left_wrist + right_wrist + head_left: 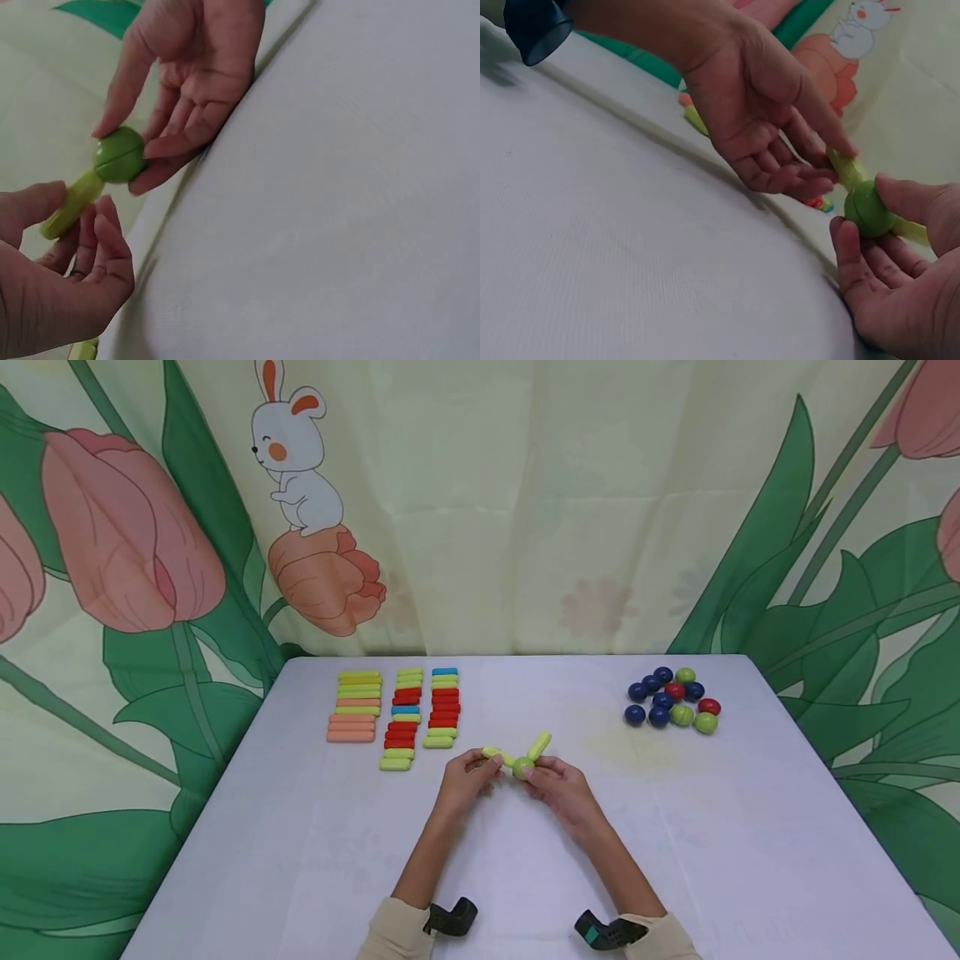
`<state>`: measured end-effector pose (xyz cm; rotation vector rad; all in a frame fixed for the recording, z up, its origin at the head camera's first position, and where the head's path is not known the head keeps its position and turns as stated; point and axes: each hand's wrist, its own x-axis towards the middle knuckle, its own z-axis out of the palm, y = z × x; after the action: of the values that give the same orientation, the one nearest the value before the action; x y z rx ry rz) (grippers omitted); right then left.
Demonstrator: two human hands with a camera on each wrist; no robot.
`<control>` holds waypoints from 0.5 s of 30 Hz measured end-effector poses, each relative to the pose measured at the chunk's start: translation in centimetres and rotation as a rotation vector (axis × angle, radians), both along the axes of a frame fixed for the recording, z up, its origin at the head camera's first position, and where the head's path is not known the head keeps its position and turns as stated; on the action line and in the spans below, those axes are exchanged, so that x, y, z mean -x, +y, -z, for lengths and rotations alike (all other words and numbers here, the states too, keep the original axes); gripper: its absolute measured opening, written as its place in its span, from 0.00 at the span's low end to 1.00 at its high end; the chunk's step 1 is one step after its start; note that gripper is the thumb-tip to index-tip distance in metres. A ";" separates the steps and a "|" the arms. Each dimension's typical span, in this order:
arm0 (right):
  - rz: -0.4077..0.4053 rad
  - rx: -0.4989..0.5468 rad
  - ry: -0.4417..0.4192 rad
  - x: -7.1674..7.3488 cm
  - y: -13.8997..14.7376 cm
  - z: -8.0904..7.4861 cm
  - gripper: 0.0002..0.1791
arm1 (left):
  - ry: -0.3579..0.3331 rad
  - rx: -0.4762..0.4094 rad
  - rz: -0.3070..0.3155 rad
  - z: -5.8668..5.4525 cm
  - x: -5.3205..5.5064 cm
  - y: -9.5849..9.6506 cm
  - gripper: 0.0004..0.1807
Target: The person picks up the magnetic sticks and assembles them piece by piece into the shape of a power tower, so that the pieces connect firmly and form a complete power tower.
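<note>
Here, grooved ball [120,155] in right hand [566,795]

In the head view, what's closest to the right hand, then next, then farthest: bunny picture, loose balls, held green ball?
From the right hand:
1. Green ball, in that hand.
2. Loose balls, over to the right.
3. Bunny picture, high up behind, to the left.

Two yellow-green sticks [539,745] splay from a grooved green ball [118,155], left hand [463,782] pinching one, right hand [567,791] the ball.
</note>
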<state>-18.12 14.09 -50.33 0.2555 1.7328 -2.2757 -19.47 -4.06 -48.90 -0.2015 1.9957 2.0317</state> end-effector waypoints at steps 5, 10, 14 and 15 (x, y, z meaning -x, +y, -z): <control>0.010 -0.098 0.006 -0.2 -0.6 -0.3 0.21 | -0.063 -0.082 0.051 0.8 -0.1 1.1 0.27; -0.098 -0.204 0.027 -0.2 0.5 -0.4 0.24 | -0.129 -0.194 0.068 1.1 -0.2 0.8 0.28; -0.105 -0.340 0.045 0.2 3.3 -0.7 0.23 | -0.167 -0.242 0.066 1.1 -0.2 0.3 0.27; -0.068 -0.380 0.047 0.4 4.3 -0.8 0.21 | -0.173 -0.242 0.065 1.1 -0.2 0.2 0.26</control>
<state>-18.49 18.37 -49.54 0.2130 2.1561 -1.9057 -19.28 -3.86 -49.96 -0.2478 1.6190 2.1128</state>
